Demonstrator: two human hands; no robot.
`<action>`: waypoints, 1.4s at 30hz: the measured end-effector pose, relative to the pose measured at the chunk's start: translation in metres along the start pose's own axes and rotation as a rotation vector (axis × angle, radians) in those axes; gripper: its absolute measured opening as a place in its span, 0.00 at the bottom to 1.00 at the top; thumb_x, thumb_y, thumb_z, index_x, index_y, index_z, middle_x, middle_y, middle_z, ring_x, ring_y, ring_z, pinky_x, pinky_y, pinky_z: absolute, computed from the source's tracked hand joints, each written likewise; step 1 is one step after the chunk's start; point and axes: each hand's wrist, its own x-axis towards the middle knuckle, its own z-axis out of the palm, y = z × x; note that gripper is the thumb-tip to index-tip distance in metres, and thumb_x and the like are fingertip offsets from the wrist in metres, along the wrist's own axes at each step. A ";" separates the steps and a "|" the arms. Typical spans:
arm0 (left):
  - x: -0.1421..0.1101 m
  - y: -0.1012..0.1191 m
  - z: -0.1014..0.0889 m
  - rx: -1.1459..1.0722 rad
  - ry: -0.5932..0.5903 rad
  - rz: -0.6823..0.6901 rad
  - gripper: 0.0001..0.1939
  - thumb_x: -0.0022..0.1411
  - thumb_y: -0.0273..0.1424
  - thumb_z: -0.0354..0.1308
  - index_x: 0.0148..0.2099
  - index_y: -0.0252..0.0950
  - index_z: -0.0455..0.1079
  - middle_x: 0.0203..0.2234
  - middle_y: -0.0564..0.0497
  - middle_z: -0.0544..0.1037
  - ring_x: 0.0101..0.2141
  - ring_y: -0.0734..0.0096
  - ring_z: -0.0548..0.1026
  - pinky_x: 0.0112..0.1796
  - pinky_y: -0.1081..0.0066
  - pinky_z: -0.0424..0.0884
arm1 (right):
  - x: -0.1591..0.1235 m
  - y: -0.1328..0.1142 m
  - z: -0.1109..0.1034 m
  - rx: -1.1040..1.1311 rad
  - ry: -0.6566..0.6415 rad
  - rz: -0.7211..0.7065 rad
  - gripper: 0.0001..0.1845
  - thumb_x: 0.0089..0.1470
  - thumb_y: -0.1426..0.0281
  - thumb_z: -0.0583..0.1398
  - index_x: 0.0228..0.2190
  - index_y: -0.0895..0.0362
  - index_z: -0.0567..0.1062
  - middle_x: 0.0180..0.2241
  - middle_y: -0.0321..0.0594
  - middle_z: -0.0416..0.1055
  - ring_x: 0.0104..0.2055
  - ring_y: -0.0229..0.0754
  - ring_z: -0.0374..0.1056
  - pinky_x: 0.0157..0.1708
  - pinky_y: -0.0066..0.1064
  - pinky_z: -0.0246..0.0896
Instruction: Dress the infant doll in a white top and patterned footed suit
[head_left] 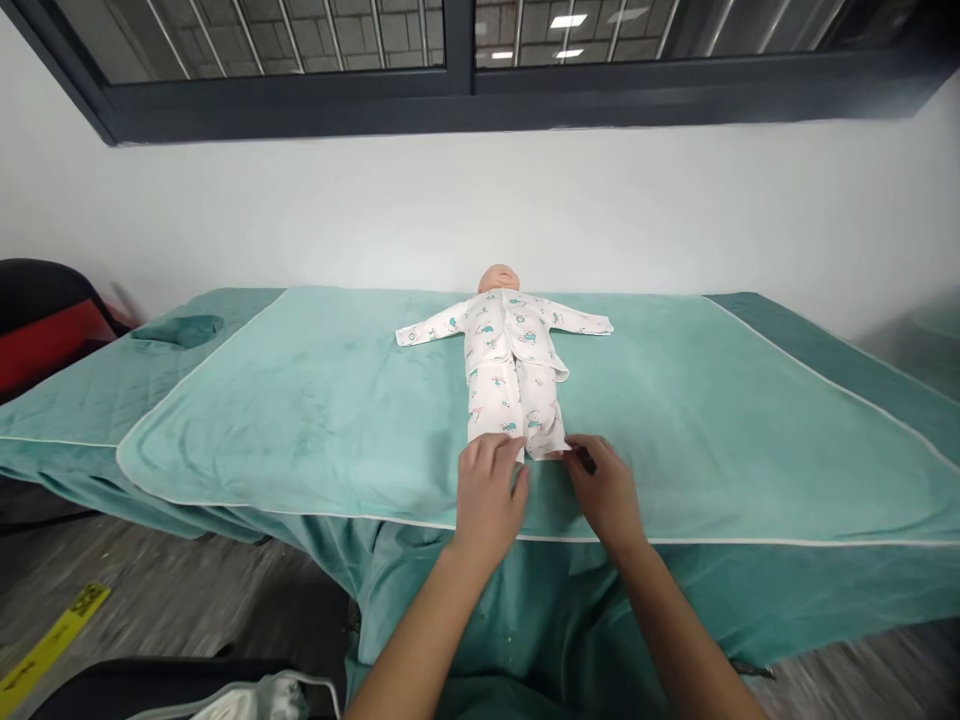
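A baby doll (499, 278) lies on its back on a green cover, its arms stretched out sideways. It wears a white printed baby shirt (501, 325) and matching baby pants (495, 395). At the lower end of the left trouser leg, my left hand (489, 495) has its fingers closed over the cuff, which hides part of it. My right hand (604, 490) pinches the outer corner of the other leg's cuff between thumb and fingers. The doll's feet are mostly hidden.
The green cover (750, 430) with white piping spreads over a bed against a white wall (300, 210). A dark-framed window (472, 95) is above. On the left stand a black and red chair (52, 335) and a face hole (180, 330) in the bed. Yellow tape (56, 645) marks the floor.
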 end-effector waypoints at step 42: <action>0.022 0.004 0.031 0.017 0.057 0.052 0.12 0.58 0.21 0.57 0.43 0.38 0.70 0.41 0.47 0.73 0.45 0.62 0.72 0.60 0.52 0.62 | -0.029 -0.026 0.005 0.178 -0.172 0.122 0.10 0.59 0.61 0.56 0.31 0.53 0.71 0.29 0.37 0.69 0.31 0.43 0.64 0.32 0.34 0.58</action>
